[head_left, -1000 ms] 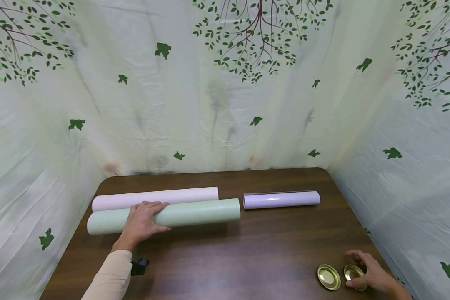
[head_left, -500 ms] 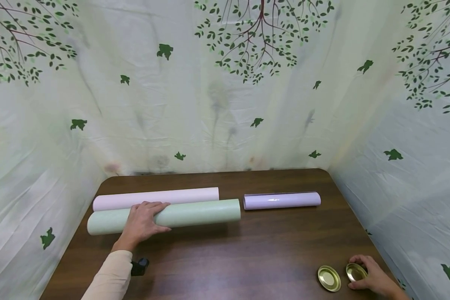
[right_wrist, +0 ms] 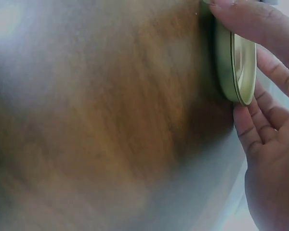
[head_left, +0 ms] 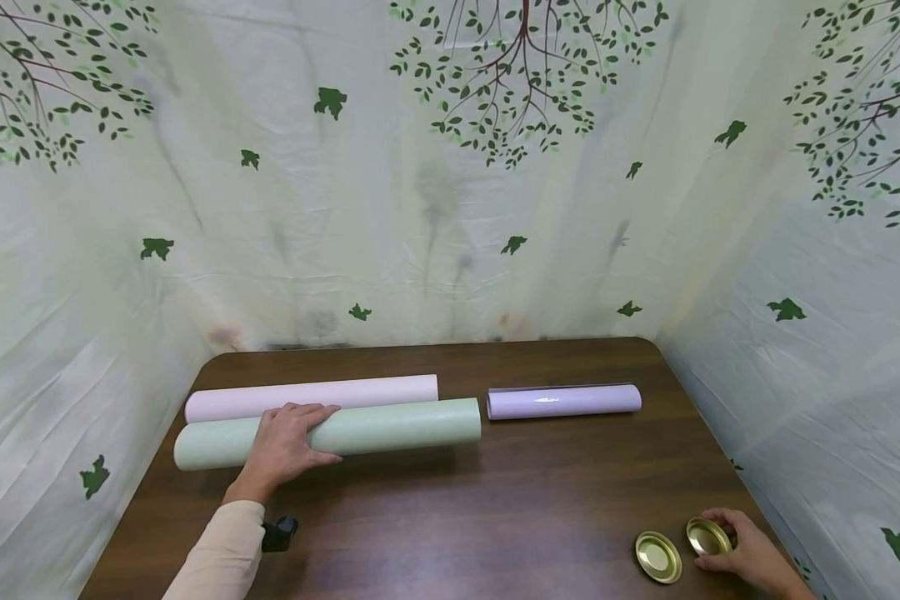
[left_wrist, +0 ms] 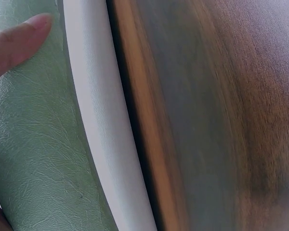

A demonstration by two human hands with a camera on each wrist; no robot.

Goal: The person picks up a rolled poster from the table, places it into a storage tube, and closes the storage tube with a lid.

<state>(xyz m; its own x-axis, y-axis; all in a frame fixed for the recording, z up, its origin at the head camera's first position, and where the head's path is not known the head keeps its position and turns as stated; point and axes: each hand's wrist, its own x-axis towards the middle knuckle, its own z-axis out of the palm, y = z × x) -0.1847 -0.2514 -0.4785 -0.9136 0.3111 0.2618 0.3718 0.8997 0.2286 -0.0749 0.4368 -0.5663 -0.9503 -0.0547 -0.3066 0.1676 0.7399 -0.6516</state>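
My left hand (head_left: 281, 446) grips a light green roll (head_left: 408, 423) near its middle, fingers over the top and thumb on the near side. In the left wrist view the roll's surface (left_wrist: 43, 139) has a fine creased, leather-like texture, and the thumb (left_wrist: 21, 43) lies on it. My right hand (head_left: 746, 554) pinches a round gold metal lid (head_left: 708, 537) by its rim at the table's right front. The right wrist view shows this lid (right_wrist: 229, 67) edge-on between thumb and fingers. A second gold lid (head_left: 657, 557) lies flat just left of it.
A pale pink roll (head_left: 311, 397) lies behind the green one. Farther right, a shorter lilac roll (head_left: 564, 402) rests on the brown wooden table (head_left: 495, 517). Patterned fabric walls (head_left: 435, 233) stand close behind the table and along both sides.
My right hand has closed round the right-hand gold lid, which first moved slightly right, then a little left and back. The left hand and green roll stay in place.
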